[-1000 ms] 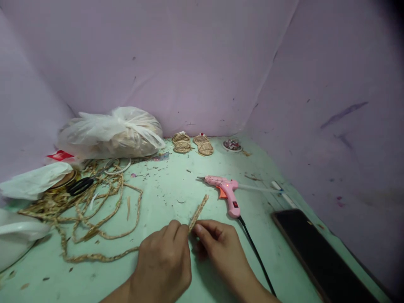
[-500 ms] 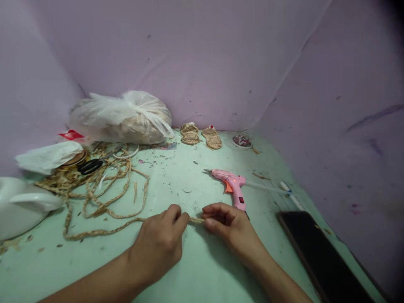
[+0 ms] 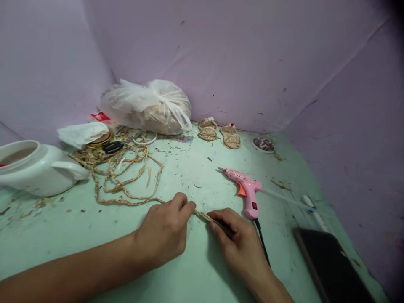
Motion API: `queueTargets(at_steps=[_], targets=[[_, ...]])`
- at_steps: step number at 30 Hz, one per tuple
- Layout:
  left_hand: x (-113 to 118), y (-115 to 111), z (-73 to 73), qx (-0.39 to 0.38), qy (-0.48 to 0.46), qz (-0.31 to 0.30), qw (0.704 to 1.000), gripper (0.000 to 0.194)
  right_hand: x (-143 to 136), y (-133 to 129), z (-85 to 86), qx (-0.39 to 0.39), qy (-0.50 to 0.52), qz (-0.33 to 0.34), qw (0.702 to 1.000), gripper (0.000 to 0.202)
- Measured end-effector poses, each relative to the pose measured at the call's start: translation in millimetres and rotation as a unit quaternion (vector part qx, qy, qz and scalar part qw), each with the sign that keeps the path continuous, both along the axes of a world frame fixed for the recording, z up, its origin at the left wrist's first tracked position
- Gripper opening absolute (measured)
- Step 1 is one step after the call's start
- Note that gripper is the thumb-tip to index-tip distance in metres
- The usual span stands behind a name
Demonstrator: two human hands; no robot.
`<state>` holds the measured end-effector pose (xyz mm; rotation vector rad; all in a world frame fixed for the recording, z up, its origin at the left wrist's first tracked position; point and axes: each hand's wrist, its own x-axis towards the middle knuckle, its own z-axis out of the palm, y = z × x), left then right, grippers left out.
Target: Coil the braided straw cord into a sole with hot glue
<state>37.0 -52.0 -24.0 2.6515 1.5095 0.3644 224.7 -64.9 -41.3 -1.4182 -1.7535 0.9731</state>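
Note:
A braided straw-coloured cord [image 3: 126, 203] lies in loose loops on the green tabletop and runs up to my hands. My left hand [image 3: 167, 229] pinches it between thumb and fingers. Just to the right, the fingertips of my right hand [image 3: 241, 242] close on the cord's end, with a short stretch of braid showing between the two hands. Beyond my right hand lies a pink glue gun [image 3: 246, 187] on its side, its small light glowing orange, a clear glue stick out of its back.
A white pitcher [image 3: 41, 172] stands at the left, near black-handled scissors [image 3: 112, 147] and straw scraps. Along the back wall are a tied plastic bag [image 3: 148, 107], two small woven slippers [image 3: 230, 136] and a dish of beads [image 3: 263, 144]. A dark phone [image 3: 331, 265] lies at the right.
The view has swung left, so things on the table appear further right. My right hand has tilted and come slightly lower relative to the left; both hands stay on the cord.

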Motion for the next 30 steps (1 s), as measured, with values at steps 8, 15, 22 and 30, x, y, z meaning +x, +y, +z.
queueTargets(at_steps=[8,15,22,30], targets=[[-5.2,11.5,-7.2,-0.042,0.082,0.005,0.996,0.034,-6.4,-3.4,4.5,0.037,-0.075,0.019,0.996,0.017],[-9.1,14.9,-17.5,0.033,-0.078,-0.007,0.996,0.028,-14.4,-4.1,5.9,0.111,-0.138,0.032,0.984,0.023],[-8.5,16.0,-10.5,-0.069,-0.25,-0.121,0.958,0.023,-19.0,-0.2,1.3,0.151,-0.118,0.076,0.978,0.027],[-12.1,5.4,3.3,-0.166,-0.182,-0.106,0.963,0.018,-21.2,-5.6,0.6,0.028,-0.058,0.025,0.998,0.018]])
